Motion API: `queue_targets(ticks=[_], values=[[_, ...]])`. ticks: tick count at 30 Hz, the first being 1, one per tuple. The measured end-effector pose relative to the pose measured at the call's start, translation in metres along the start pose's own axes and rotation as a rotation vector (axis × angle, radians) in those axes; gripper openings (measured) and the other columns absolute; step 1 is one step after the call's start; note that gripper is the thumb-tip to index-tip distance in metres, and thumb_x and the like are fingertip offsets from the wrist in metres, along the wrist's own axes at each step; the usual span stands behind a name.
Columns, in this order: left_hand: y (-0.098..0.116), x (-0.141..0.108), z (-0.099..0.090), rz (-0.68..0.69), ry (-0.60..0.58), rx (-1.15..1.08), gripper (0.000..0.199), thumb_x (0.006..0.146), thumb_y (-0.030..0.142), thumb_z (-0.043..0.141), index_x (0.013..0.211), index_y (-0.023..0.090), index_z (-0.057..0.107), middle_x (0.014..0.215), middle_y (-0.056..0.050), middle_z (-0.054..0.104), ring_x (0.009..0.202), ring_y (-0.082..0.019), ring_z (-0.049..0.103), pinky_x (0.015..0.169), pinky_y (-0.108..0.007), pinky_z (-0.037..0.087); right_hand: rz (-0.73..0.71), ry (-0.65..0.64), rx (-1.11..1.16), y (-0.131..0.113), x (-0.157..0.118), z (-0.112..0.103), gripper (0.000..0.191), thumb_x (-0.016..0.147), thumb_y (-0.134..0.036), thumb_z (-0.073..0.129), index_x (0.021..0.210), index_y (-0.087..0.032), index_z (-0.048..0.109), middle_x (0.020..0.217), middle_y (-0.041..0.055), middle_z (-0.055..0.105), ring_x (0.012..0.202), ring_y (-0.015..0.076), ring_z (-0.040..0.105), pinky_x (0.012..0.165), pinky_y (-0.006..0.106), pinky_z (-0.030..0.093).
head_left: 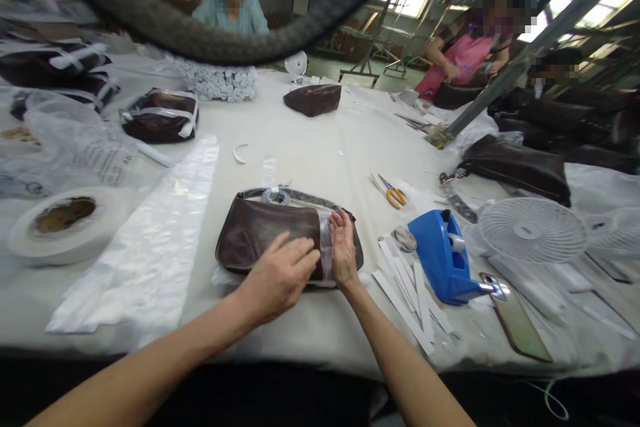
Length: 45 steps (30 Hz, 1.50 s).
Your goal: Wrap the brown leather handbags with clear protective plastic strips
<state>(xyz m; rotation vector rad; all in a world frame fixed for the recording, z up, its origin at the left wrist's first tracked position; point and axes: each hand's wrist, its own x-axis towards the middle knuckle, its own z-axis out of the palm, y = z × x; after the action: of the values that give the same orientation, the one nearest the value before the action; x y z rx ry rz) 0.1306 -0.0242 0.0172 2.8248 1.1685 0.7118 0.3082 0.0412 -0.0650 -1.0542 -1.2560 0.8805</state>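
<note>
A dark brown leather bag [250, 233] lies on the white-covered table in front of me. A band of translucent wrap [326, 247] runs around its right part, and a clear-wrapped ring [276, 196] sits at its top edge. My left hand [283, 273] rests on the front of the bag, fingers extended toward the wrap. On the wrap and the bag's right side lies my right hand [343, 250], its fingers stretched upward. Neither hand grips anything.
A blue tape dispenser [435, 253], white strips [407, 287], orange-handled scissors [396, 197], a phone [523, 323] and a fan [533, 230] are at the right. White sheets [165, 227] and a roll [70, 223] lie left. Two people stand beyond; a dark curved bar crosses the upper view.
</note>
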Motion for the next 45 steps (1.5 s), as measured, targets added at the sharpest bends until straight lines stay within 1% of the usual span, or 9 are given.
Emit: queue_targets(ticks=[3,8,15,19,24,27,31,34,45], values=[[-0.031,-0.011,-0.009,-0.148,0.002,0.217,0.041,0.097,0.035,0.042,0.135,0.02,0.049,0.143,-0.013,0.046,0.135,-0.037,0.033,0.109,-0.066,0.021,-0.151,-0.101,-0.373,-0.006,-0.006,0.006,0.057,0.098,-0.049,0.03,0.147,-0.021,0.025,0.15,0.012,0.037,0.14,0.0237,0.033,0.117,0.051,0.026],[-0.057,-0.041,0.029,-0.23,-0.028,0.315,0.055,0.092,0.05,0.049,0.142,0.027,0.041,0.152,-0.01,0.034,0.137,-0.038,0.029,0.111,-0.064,0.017,-0.409,-0.199,-0.786,-0.009,-0.014,0.02,0.059,0.098,-0.038,0.037,0.15,-0.017,0.021,0.151,0.0137,0.034,0.145,0.0295,0.018,0.115,0.057,0.027],[-0.059,-0.045,0.04,-0.22,0.044,0.311,0.06,0.092,0.055,0.046,0.145,0.031,0.034,0.153,-0.008,0.033,0.138,-0.035,0.028,0.113,-0.062,0.011,-0.344,-0.254,-0.836,-0.033,-0.002,0.025,0.053,0.098,-0.038,0.037,0.145,-0.014,0.032,0.148,0.0177,0.037,0.14,0.0296,0.029,0.112,0.057,0.033],[-0.057,-0.043,0.035,-0.237,0.05,0.26,0.059,0.093,0.048,0.049,0.146,0.031,0.031,0.153,-0.008,0.032,0.139,-0.035,0.026,0.111,-0.065,0.015,-0.363,-0.357,-0.823,-0.064,0.022,0.051,0.044,0.098,-0.036,0.033,0.138,-0.019,0.044,0.146,0.0144,0.041,0.136,0.0257,0.036,0.111,0.051,0.034],[-0.075,-0.039,0.009,-0.335,0.098,-0.027,0.044,0.093,0.029,0.049,0.137,0.026,0.046,0.149,-0.01,0.039,0.137,-0.027,0.034,0.112,-0.054,0.03,-0.362,-0.508,-1.062,-0.064,0.045,0.083,0.043,0.095,-0.039,0.041,0.132,-0.019,0.052,0.135,0.0157,0.054,0.128,0.0318,0.044,0.108,0.059,0.028],[-0.099,-0.047,-0.005,-0.645,0.262,-0.197,0.053,0.091,0.032,0.053,0.14,0.018,0.04,0.149,-0.016,0.035,0.138,-0.029,0.032,0.112,-0.051,0.032,-0.33,-0.512,-1.134,-0.054,0.051,0.087,0.049,0.094,-0.047,0.044,0.131,-0.017,0.053,0.132,0.0163,0.056,0.122,0.0318,0.049,0.107,0.056,0.029],[-0.114,-0.065,0.002,-0.962,0.215,-0.628,0.074,0.085,0.046,0.057,0.143,0.009,0.029,0.141,-0.022,0.045,0.13,-0.032,0.045,0.109,-0.05,0.038,-0.349,-0.527,-1.129,-0.054,0.056,0.083,0.05,0.093,-0.05,0.046,0.13,-0.018,0.054,0.126,0.0137,0.06,0.116,0.0301,0.053,0.102,0.05,0.034],[-0.107,-0.067,0.013,-0.997,0.268,-0.83,0.072,0.085,0.046,0.057,0.142,0.011,0.029,0.139,-0.019,0.048,0.126,-0.029,0.049,0.109,-0.046,0.039,-0.347,-0.515,-1.128,-0.059,0.057,0.079,0.048,0.092,-0.049,0.047,0.129,-0.019,0.055,0.121,0.0117,0.063,0.112,0.0293,0.055,0.1,0.05,0.035],[-0.099,-0.065,0.035,-0.991,0.387,-0.98,0.069,0.082,0.045,0.06,0.137,0.015,0.031,0.14,-0.016,0.046,0.129,-0.027,0.046,0.112,-0.041,0.035,-0.375,-0.411,-1.168,-0.056,0.046,0.072,0.045,0.088,-0.048,0.054,0.124,-0.023,0.06,0.115,0.0117,0.065,0.106,0.0313,0.057,0.096,0.052,0.039]])
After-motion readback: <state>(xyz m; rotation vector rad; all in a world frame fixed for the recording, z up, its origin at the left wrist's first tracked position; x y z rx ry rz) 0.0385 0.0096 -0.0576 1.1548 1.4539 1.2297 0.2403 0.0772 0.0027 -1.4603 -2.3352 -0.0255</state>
